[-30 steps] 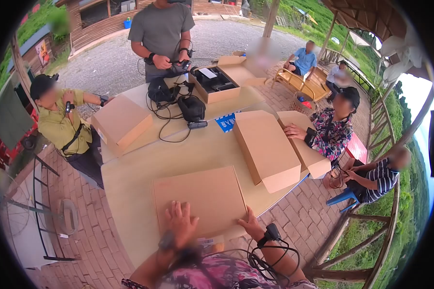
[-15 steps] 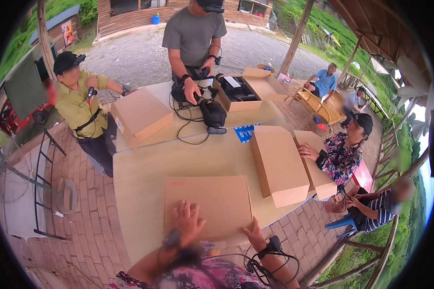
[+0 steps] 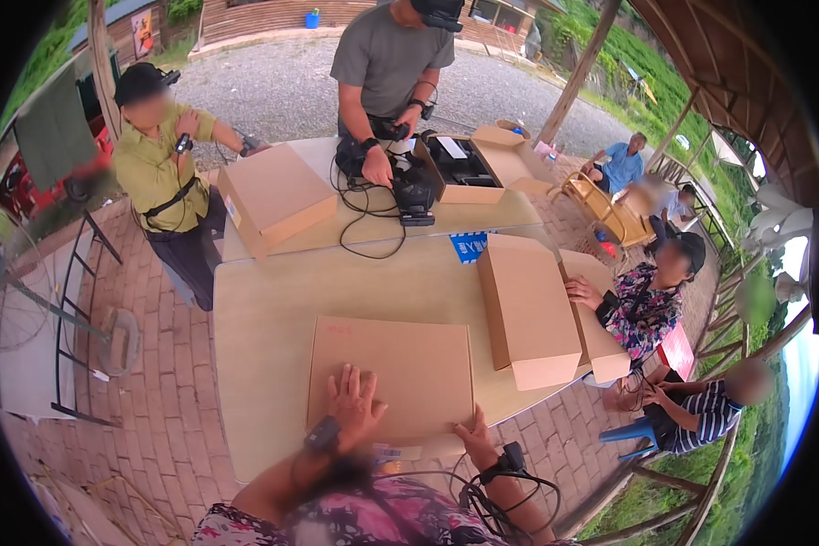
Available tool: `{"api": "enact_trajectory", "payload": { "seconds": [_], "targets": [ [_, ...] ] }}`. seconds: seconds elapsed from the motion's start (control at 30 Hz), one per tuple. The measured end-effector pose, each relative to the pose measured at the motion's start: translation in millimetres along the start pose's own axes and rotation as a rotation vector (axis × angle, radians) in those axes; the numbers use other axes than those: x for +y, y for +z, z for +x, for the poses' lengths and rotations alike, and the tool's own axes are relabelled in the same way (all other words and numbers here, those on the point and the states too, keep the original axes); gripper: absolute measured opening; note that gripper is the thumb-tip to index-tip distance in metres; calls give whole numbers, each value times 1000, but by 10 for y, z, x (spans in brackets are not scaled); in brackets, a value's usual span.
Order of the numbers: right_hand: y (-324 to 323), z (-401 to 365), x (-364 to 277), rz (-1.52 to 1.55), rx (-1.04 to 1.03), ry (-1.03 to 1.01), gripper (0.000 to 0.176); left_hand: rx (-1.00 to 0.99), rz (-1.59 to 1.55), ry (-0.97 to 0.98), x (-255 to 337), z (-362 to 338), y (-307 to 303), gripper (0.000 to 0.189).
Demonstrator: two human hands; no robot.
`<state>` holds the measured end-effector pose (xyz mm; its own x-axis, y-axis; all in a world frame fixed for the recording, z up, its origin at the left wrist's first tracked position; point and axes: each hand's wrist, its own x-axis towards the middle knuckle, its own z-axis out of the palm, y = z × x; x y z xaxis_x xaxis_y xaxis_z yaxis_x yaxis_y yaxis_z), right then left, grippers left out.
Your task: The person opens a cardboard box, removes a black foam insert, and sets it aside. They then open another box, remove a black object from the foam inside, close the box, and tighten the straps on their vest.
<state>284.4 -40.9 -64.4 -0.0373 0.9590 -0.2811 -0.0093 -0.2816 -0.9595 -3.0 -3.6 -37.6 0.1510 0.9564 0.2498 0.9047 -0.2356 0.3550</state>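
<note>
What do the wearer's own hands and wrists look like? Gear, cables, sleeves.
Left hand and right hand: bare, no gloves. Each wrist wears a boxy dark module: left module, right module, the right one on a black strap. Loose black cables loop around the right forearm. Left sleeve: dark, pink-and-white print. Module markings unreadable.

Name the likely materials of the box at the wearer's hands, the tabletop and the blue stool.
Box: matte cardboard, judging by its plain brown faces and creased, folded edges. Tabletop: smooth and pale, perhaps laminate or painted board; its core isn't visible. Blue stool: probably plastic, from its even, bright colour.
</note>
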Motion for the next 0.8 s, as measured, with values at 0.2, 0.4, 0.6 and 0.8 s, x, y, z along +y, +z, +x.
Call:
{"api": "enact_trajectory", "payload": {
  "seconds": [0.2,0.4,0.6,0.8],
  "targets": [
    [-20,-5,8,-45,3,7,73,0,-16,-12,7,-18,-11,66],
    [-9,-8,-18,-27,-1,32,72,6,-27,-14,-6,-14,16,66],
    [-25,6,18,-36,-1,18,72,3,-23,-16,-9,-12,29,67],
    [-26,5,20,-25,-8,-4,72,-4,-22,-11,-6,-12,26,67]
  ]
}}
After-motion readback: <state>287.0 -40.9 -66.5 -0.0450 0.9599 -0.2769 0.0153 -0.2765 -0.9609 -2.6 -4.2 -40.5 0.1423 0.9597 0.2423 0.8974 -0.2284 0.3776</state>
